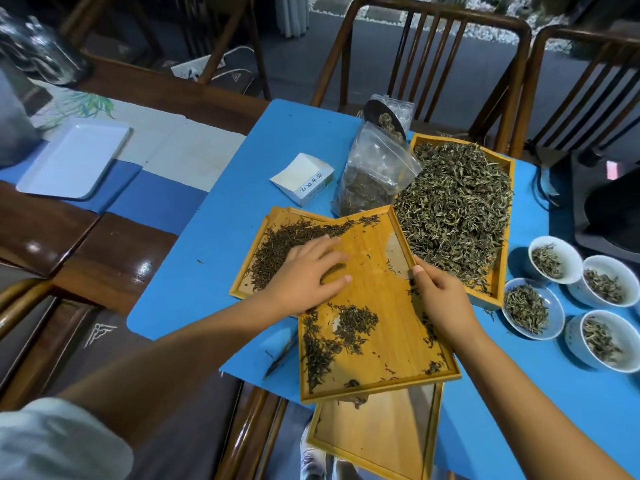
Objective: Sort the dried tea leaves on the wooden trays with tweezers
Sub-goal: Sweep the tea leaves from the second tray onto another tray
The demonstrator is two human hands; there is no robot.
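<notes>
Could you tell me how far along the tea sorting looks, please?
Partly done. Four white cups already hold greenish leaves. In hand: the right hand grips the middle tray while the left hand sweeps dark leaves across it. Left: the heaped green-leaf tray; the tweezers lie unused.

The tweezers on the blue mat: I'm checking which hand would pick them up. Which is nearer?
Left. The left hand lies flat on the tilted tray, just above the tweezers off that tray's left edge. The right hand grips the tray's opposite, right edge.
</notes>
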